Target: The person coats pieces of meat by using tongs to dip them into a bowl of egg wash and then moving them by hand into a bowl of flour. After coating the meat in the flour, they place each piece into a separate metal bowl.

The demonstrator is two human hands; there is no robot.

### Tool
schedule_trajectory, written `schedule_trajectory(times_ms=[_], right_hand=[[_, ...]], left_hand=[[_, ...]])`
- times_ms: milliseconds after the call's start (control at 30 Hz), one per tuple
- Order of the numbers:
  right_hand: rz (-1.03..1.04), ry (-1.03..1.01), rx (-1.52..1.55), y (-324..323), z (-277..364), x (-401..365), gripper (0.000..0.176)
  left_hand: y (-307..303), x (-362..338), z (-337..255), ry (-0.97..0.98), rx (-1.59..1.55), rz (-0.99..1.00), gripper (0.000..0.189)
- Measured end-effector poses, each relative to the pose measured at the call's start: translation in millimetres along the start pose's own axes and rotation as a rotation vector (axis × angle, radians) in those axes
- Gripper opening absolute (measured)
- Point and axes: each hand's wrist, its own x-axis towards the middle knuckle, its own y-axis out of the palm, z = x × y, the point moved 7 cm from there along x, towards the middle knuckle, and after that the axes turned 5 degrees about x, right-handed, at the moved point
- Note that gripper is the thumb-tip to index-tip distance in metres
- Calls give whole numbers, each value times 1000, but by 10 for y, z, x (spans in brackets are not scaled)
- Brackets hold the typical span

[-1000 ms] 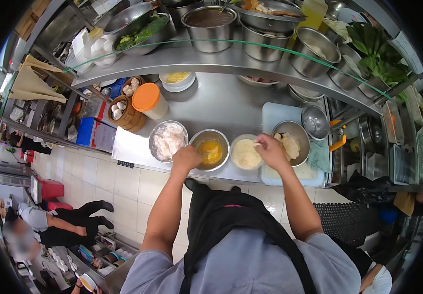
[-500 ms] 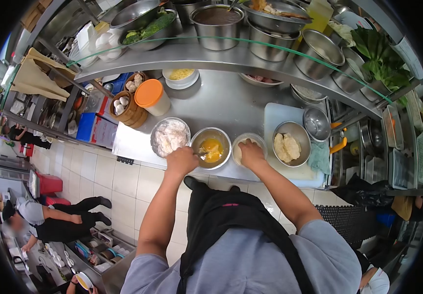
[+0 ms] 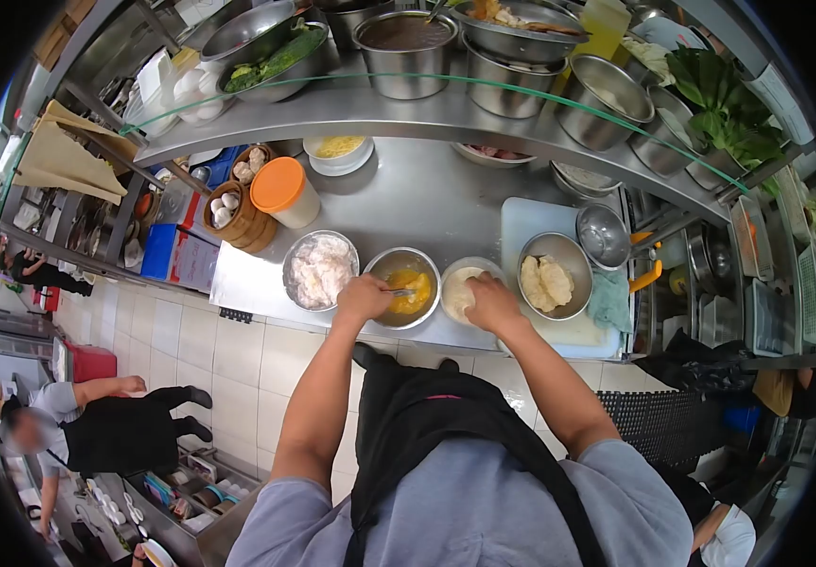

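My left hand (image 3: 364, 300) is closed on the handle of a thin metal utensil (image 3: 401, 292), whose far end sits in beaten egg (image 3: 412, 286). The egg is in a steel bowl (image 3: 391, 319) in the middle of the counter's near edge. Just left stands a steel bowl of pale, whitish pieces (image 3: 321, 271). My right hand (image 3: 491, 300) reaches into a round tub of pale crumbs (image 3: 458, 291), fingers curled down and their tips hidden. Right of it, a steel bowl holds pale coated pieces (image 3: 548, 282) on a white cutting board (image 3: 521, 215).
An orange-lidded tub (image 3: 278, 186) and bamboo steamers (image 3: 240, 231) stand at the back left. A steel shelf (image 3: 399, 125) with pots and bowls crosses above the counter. A green cloth (image 3: 609, 300) lies at right. A co-worker (image 3: 117, 425) stands at lower left.
My right hand has shifted slightly right and down in the crumb tub, uncovering more crumbs. My left hand has moved a little over the egg bowl's rim. The co-worker's arm has stretched out.
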Motion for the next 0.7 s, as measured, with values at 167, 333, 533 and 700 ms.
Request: schedule_trajectory(times_ms=[167, 333, 533, 700], right_hand=[[-20, -113, 46, -13, 11, -5, 53], [17, -72, -32, 126, 39, 99, 54], [10, -110, -131, 149, 130, 324, 44], [37, -73, -150, 233, 118, 180, 38]], left_hand=[[-514, -345, -80, 80, -15, -120, 24], [-1111, -834, -280, 101, -4, -344, 19], [-1027, -943, -256, 84, 62, -373, 16], [-1108, -1135, -245, 46, 28, -437, 14]])
